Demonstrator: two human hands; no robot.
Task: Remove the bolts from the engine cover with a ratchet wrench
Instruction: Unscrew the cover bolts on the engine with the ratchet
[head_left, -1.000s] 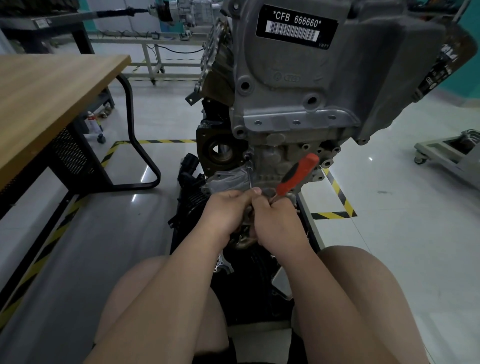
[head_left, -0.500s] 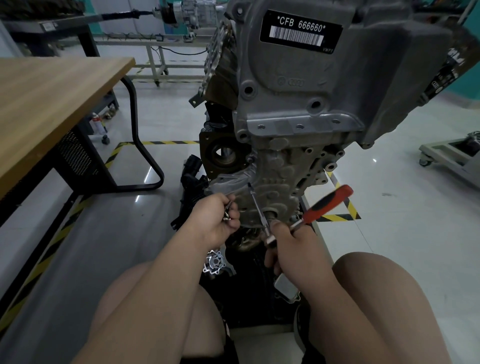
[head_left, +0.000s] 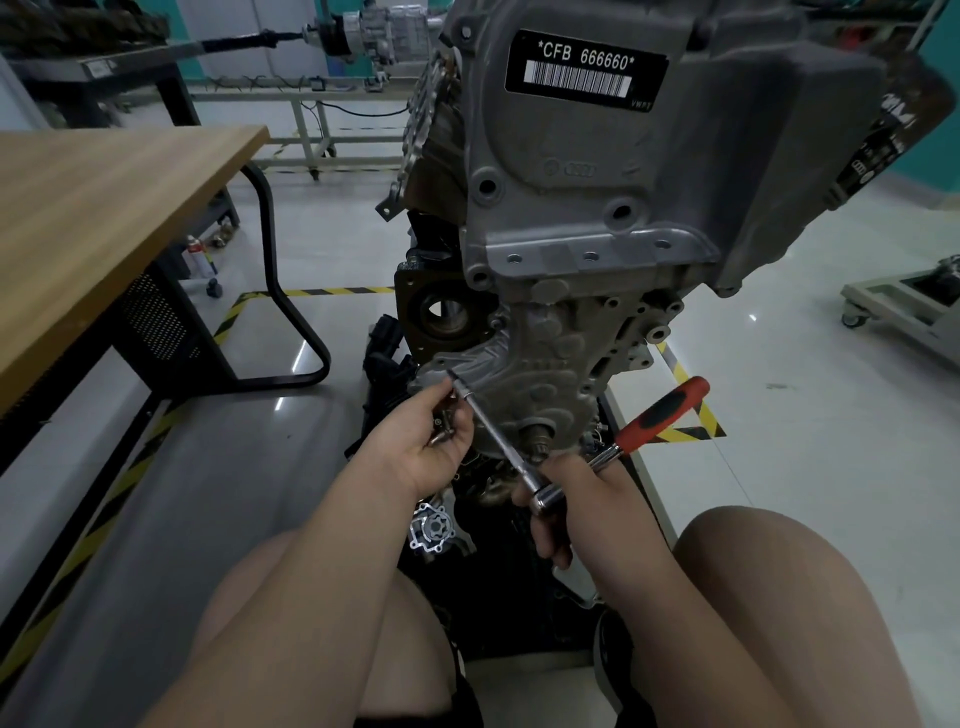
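My left hand (head_left: 410, 462) curled round a cluster of loose bolts (head_left: 442, 427) — their number hard to make out between the fingers — just beside the tip of the extension bar (head_left: 493, 431). My right hand (head_left: 592, 514) gripped the ratchet wrench (head_left: 657, 415) at its head, red handle angled up to the right. The bar's tip met the lower left edge of the engine cover (head_left: 550, 364); whether it sat on a bolt could not be told.

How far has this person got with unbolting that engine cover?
Done: several loose bolts sit in the left hand. In hand: the right hand holds the ratchet wrench, its extension tip at the upper-left edge of the engine cover. Left: the cover is still mounted; how many bolts remain is unclear.
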